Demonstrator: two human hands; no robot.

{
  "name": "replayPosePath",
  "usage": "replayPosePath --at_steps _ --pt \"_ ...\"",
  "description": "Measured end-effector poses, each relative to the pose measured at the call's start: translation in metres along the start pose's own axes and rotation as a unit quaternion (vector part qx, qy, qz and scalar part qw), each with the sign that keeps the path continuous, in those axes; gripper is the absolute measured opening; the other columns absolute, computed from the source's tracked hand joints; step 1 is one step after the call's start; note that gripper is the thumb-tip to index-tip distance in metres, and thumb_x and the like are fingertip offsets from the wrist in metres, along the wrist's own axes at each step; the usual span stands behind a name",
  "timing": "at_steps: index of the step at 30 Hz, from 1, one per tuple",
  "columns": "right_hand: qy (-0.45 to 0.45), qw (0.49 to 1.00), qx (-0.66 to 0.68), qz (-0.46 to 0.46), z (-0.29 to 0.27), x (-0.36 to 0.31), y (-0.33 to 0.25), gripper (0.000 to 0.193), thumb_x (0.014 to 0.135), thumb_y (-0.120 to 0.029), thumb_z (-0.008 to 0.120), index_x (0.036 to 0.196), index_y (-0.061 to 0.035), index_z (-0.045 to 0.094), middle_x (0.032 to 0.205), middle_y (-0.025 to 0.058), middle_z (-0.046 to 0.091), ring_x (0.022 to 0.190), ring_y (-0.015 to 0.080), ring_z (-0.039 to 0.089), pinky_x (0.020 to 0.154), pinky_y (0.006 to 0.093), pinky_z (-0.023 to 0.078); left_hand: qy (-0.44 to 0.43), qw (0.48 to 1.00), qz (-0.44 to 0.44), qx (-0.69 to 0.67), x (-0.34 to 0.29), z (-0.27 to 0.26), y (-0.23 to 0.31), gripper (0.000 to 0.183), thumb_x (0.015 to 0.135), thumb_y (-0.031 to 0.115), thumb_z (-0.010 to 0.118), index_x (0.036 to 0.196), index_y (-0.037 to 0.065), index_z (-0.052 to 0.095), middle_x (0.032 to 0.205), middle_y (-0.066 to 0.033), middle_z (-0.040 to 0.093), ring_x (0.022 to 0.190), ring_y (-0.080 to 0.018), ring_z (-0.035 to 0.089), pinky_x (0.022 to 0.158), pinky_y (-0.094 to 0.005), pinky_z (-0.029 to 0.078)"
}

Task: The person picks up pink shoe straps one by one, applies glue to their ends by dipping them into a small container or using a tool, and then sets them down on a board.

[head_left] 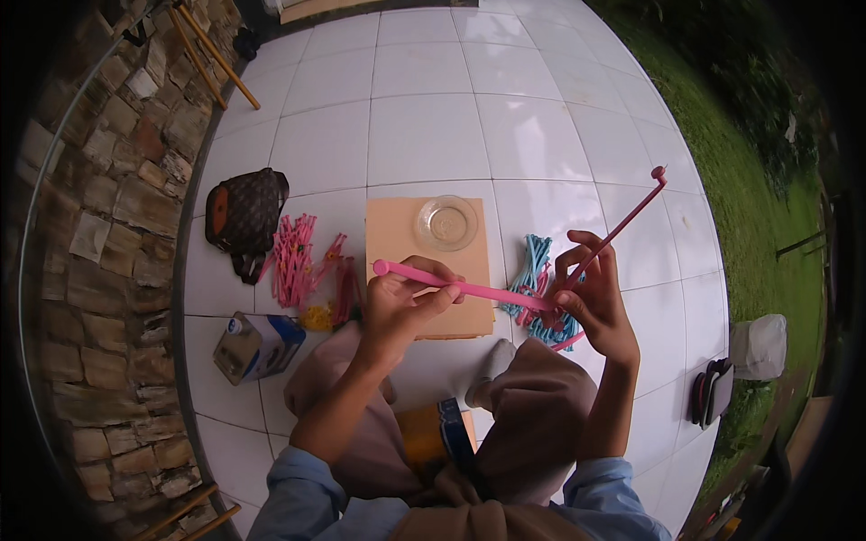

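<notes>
A long pink strip (pixel 496 292) with a round knob at one end stretches across in front of me. My left hand (pixel 397 307) is closed on it near the knob, thumb and fingers pinching it. My right hand (pixel 597 302) pinches the strip's other end, fingers curled. From the right hand a thinner, darker pink length (pixel 622 224) slants up and away, ending in a small knob. Whether it is part of the same strip is hidden by the fingers. Below the strip lies a tan board (pixel 406 216) with a clear glass bowl (pixel 446 224) on it.
Left of the board lie a bundle of pink strips (pixel 293 261), a dark patterned bag (pixel 248 212) and a blue and white jerrycan (pixel 257 345). Light blue bundles (pixel 537 257) lie to the right. A stone wall (pixel 117 261) borders the tiled floor, with grass opposite.
</notes>
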State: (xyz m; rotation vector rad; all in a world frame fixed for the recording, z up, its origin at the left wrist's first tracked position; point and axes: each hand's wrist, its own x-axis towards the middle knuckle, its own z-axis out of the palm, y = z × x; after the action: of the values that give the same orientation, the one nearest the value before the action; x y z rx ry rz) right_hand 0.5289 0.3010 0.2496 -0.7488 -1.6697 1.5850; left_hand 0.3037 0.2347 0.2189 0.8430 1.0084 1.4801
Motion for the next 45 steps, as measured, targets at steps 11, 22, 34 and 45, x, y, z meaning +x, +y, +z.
replayPosePath --at_steps 11,22,34,45 --pt "-0.004 0.992 -0.028 0.126 -0.04 0.023 0.17 0.079 0.086 0.009 0.044 0.146 -0.0167 -0.002 0.098 0.0087 0.04 0.067 0.0161 0.058 0.056 0.0281 0.05 0.191 0.97 -0.143 0.035 0.023 -0.026 -0.152 0.016 0.074 -0.005 0.067 0.088 -0.004 0.06 0.083 -0.0074 0.063 0.079 -0.015 0.063 0.071 -0.0241 0.053" --pt "-0.057 0.979 -0.022 0.194 -0.041 0.067 0.257 0.09 0.082 0.01 0.052 0.144 -0.0232 -0.004 0.099 0.0089 0.043 0.075 0.0165 0.06 0.059 0.0268 0.049 0.27 0.923 -0.022 0.273 0.061 -0.069 -0.202 0.008 0.071 0.003 0.069 0.078 0.002 0.065 0.073 -0.0048 0.066 0.067 -0.0108 0.063 0.063 -0.0232 0.049" --pt "0.045 0.967 0.042 0.248 -0.038 0.068 0.255 0.086 0.081 0.01 0.053 0.143 -0.0205 0.001 0.095 0.0121 0.053 0.079 0.0182 0.06 0.07 0.0321 0.054 0.241 0.916 -0.038 0.319 0.077 -0.072 -0.203 0.011 0.068 0.007 0.071 0.077 0.005 0.065 0.07 -0.0063 0.067 0.065 -0.0147 0.064 0.06 -0.0269 0.049" --pt "0.049 0.955 0.052 0.287 -0.031 0.072 0.259 0.078 0.082 0.001 0.061 0.137 -0.0141 0.008 0.096 0.0076 0.052 0.071 0.0127 0.057 0.055 0.022 0.044 0.242 0.879 -0.086 0.401 0.084 -0.092 -0.208 0.019 0.063 0.012 0.073 0.072 0.006 0.058 0.067 -0.0066 0.063 0.064 -0.0189 0.062 0.06 -0.0313 0.048"
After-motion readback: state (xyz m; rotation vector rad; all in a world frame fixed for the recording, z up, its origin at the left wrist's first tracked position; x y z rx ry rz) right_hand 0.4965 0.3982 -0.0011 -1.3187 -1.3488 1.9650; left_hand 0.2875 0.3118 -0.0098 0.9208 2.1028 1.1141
